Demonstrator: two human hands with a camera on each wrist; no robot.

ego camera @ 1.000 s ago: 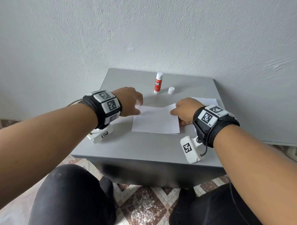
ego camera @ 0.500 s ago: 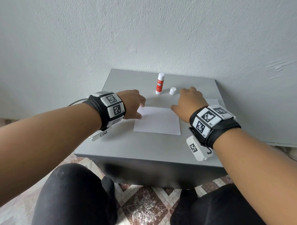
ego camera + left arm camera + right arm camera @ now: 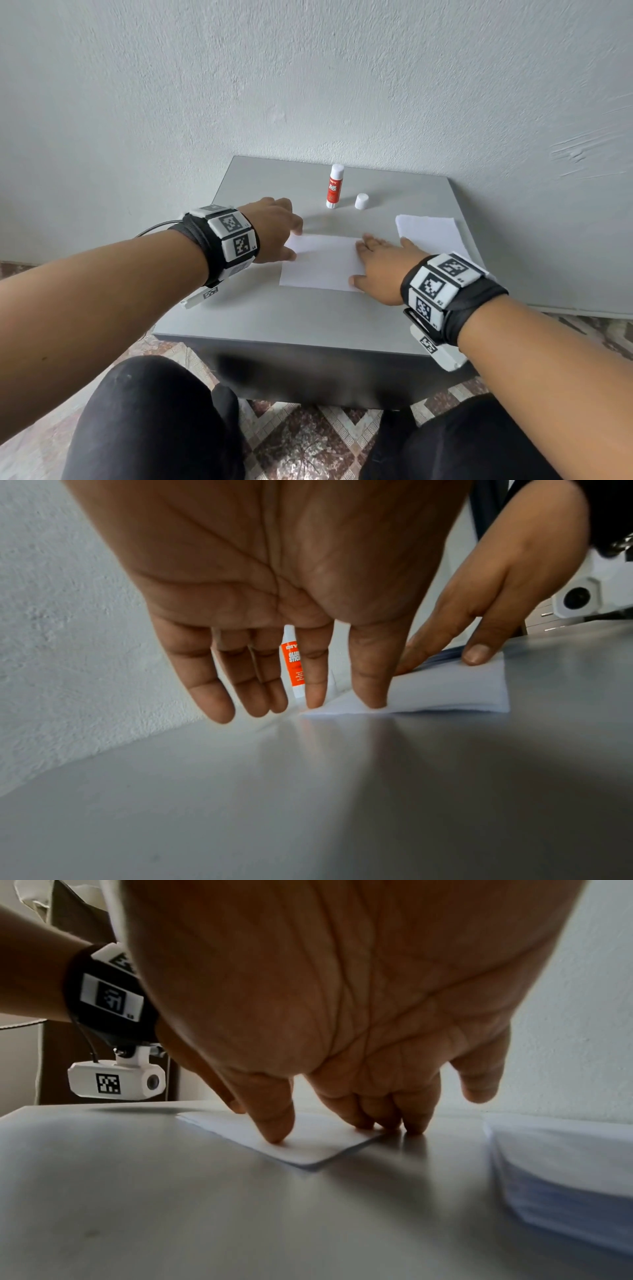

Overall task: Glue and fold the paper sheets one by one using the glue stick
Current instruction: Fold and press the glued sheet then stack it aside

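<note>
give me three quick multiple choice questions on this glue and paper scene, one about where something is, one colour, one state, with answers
1. Where does the loose cap stand?
A. just right of the glue stick
B. on the folded sheet
C. on the floor

2. What colour is the glue stick's label?
A. blue
B. orange-red
C. green

3. What are both hands doing?
A. gripping the glue stick
B. pressing the folded sheet flat
C. lifting the paper stack

Answers: 1 A, the head view shows the cap beside the stick on the table. 2 B, the label shows orange-red. 3 B, the left hand and right hand lie with straight fingers on the sheet.
</note>
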